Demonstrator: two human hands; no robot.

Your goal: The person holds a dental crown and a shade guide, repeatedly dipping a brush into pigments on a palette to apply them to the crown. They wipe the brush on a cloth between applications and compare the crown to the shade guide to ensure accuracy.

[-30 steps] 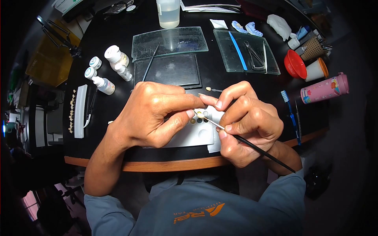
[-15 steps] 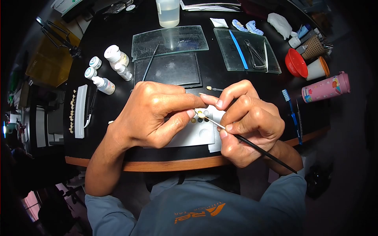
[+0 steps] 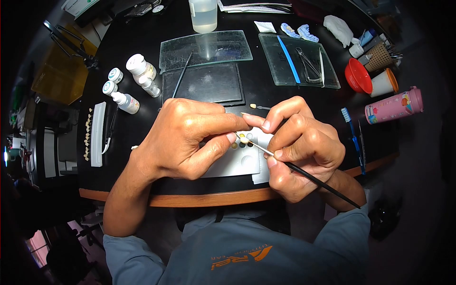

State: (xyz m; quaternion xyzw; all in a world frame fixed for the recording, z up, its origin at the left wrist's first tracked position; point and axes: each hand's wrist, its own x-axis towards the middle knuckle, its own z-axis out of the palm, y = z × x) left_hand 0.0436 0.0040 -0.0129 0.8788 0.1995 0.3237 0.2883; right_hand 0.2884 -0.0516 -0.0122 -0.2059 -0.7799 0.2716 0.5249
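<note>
A thin brush with a black handle [image 3: 323, 184] lies in my right hand [image 3: 306, 147], pinched near its metal part. Its tip points up and left to a small pale tooth-shaped piece [image 3: 244, 140], which appears held at the fingertips of my left hand [image 3: 197, 137]. The left thumb and index finger are pressed together. Beneath the hands is a white palette [image 3: 232, 165] with small round wells, some holding yellow and dark colours. Just beyond the right fingertips, a tooth-shaped tab [image 3: 253, 106] rests on the black table.
Glass plates [image 3: 204, 50] [image 3: 304, 71] lie behind the hands, near a jar of liquid [image 3: 203, 16]. White bottles [image 3: 138, 67] stand at left, beside a white strip [image 3: 98, 135]. At right are a red bowl [image 3: 357, 76], a pink bottle [image 3: 394, 105] and a blue toothbrush [image 3: 352, 135].
My right hand and the brush have shifted very slightly right and down. My left hand stays almost in place, with its grip unchanged.
</note>
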